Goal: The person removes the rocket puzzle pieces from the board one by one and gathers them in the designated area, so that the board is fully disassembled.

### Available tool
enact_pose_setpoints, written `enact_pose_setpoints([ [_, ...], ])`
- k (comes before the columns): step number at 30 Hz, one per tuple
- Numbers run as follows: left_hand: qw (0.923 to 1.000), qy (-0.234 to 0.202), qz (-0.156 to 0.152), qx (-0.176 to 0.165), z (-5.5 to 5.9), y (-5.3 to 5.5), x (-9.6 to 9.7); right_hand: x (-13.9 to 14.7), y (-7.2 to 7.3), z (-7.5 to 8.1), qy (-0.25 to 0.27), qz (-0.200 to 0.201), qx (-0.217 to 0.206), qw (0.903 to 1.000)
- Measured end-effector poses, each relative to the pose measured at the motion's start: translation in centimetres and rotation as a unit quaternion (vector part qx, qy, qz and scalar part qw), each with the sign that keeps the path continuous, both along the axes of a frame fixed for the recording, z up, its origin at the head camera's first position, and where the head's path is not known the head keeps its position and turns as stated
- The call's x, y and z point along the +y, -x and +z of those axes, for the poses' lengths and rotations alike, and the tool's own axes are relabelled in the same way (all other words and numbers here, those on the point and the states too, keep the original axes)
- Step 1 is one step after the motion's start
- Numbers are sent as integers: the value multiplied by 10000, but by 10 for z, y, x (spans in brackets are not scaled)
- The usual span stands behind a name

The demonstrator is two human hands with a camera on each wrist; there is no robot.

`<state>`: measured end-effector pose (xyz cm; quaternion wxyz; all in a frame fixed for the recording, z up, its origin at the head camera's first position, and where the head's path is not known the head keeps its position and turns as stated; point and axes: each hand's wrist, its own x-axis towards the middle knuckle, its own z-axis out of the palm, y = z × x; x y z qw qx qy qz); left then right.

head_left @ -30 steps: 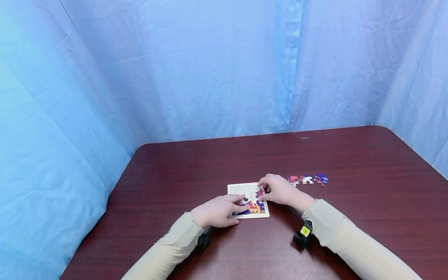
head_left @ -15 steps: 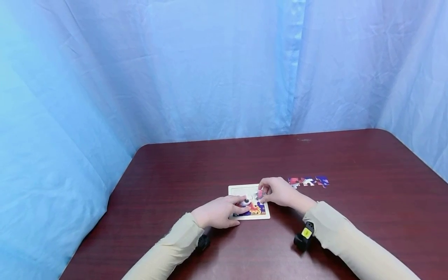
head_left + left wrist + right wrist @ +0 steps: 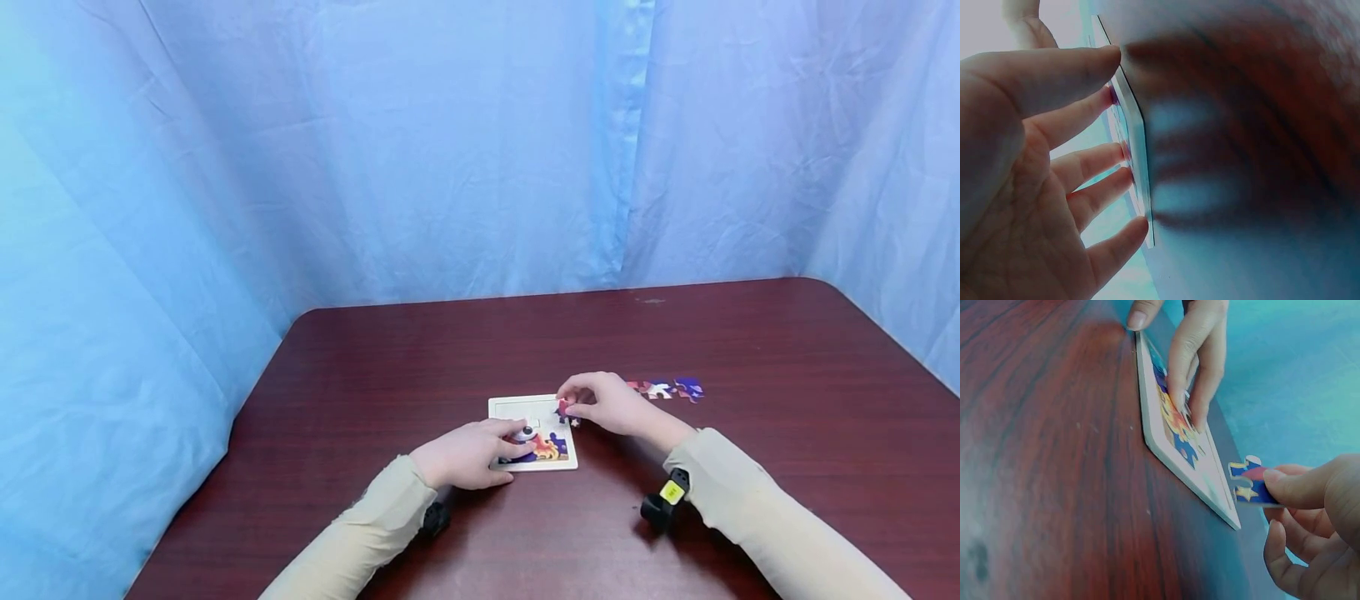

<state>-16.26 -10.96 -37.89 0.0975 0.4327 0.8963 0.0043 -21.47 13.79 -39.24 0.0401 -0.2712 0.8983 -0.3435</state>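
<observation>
A white-framed jigsaw puzzle (image 3: 531, 467) lies flat on the table, partly filled with colourful pieces along its near side. My left hand (image 3: 467, 454) rests on it with spread, nearly straight fingers; in the left wrist view the fingertips (image 3: 1124, 152) touch the picture and the thumb lies at the frame's edge. Between thumb and fingers my right hand (image 3: 611, 406) pinches a puzzle piece (image 3: 1247, 491), dark blue and red with a yellow star. That piece is held at the board's right edge, lifted off it. The left hand covers part of the picture.
Several loose puzzle pieces (image 3: 662, 389) lie in a row on the dark red table (image 3: 420, 358), right of the board and partly behind the right hand. Blue curtains (image 3: 450, 150) hang behind the table and at its sides.
The right hand has lifted the piece off the upper right of the board, turned it and moved a little to the right. The left hand has stayed in place.
</observation>
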Motion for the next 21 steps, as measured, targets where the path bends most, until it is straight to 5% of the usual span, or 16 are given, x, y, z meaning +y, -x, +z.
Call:
enact_pose_setpoints([
  [5, 10000, -4, -28, 33, -2, 1, 1, 13, 1, 3, 424, -118, -175, 9989],
  [13, 10000, 48, 13, 50, -1, 1, 0, 43, 3, 12, 414, -376, 162, 9983],
  [21, 9999, 76, 104, 38, -3, 1, 1, 69, 3, 19, 636, -173, -365, 9972],
])
